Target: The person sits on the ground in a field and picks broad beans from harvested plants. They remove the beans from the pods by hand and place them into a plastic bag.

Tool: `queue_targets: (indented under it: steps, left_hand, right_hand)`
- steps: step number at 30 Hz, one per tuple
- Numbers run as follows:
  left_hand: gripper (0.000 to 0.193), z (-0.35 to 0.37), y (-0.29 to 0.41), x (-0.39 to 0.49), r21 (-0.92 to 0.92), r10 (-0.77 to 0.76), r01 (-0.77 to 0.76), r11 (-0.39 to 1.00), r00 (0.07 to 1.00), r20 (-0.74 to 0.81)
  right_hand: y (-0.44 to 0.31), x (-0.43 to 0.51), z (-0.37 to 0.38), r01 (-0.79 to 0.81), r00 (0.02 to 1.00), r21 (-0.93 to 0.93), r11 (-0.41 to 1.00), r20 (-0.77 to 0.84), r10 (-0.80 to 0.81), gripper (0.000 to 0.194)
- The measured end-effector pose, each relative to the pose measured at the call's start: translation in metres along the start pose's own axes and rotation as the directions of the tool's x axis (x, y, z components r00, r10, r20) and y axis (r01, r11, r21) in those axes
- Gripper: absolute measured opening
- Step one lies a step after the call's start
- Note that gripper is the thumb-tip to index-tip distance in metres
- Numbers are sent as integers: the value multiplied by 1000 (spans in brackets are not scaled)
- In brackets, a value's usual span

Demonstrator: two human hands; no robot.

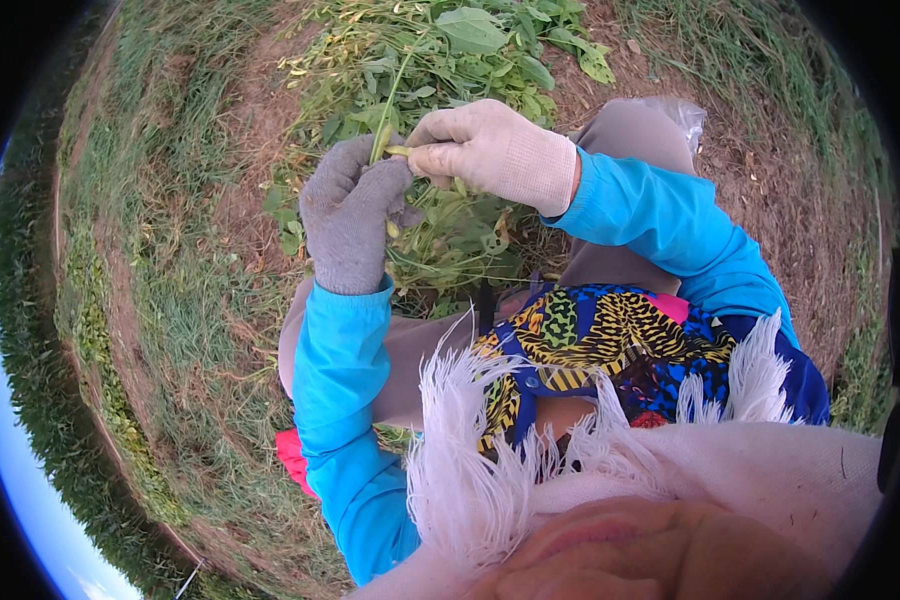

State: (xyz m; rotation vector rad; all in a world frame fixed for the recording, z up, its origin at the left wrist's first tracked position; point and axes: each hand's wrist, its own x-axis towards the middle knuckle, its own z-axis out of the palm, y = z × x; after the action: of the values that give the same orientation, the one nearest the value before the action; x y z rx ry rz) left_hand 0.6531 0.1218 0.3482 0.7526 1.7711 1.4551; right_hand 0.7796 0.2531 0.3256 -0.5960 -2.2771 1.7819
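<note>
My left hand [356, 202], in a grey knit glove, is closed around a green plant stem [394, 97] that rises above the fingers. At its right, my right hand [487, 150], in a pale knit glove, pinches a small yellow-green pod [399, 151] between thumb and fingers, close beside the stem. The hands nearly touch. Beyond them lies a heap of cut leafy plants [472, 37] with yellowish pods. More stems and leaves [457, 240] lie below the hands, between my legs.
My bent knees in greyish trousers [637, 131] flank the plants. A clear plastic bag [679, 116] lies beyond the right knee. Something red [294, 459] shows beside my left sleeve. Dry soil [765, 195] and cut grass [195, 315] surround me, with a row of tall plants [37, 375] at far left.
</note>
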Motion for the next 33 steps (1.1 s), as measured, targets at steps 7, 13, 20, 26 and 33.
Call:
queue_targets:
  steps: [7,13,20,26,33]
  left_hand:
    - [28,6,-4,-2,33,17,-16,999,999,-44]
    - [28,0,-11,-1,-3,15,-15,1000,1000,26]
    - [29,-1,-7,-5,-17,-14,15,1000,1000,15]
    - [26,-1,-6,-6,-9,8,-8,1000,999,49]
    - [24,-1,0,-8,33,14,-17,999,997,69]
  right_hand:
    - [1,-7,6,82,992,-139,987,-86,-95,26]
    - [5,-5,6,75,994,-31,997,-75,-77,25]
    - [-1,1,-2,-204,979,330,922,98,181,30]
    - [4,0,-7,-299,952,548,781,223,207,31]
    - [10,-2,-14,-312,937,529,789,309,164,31]
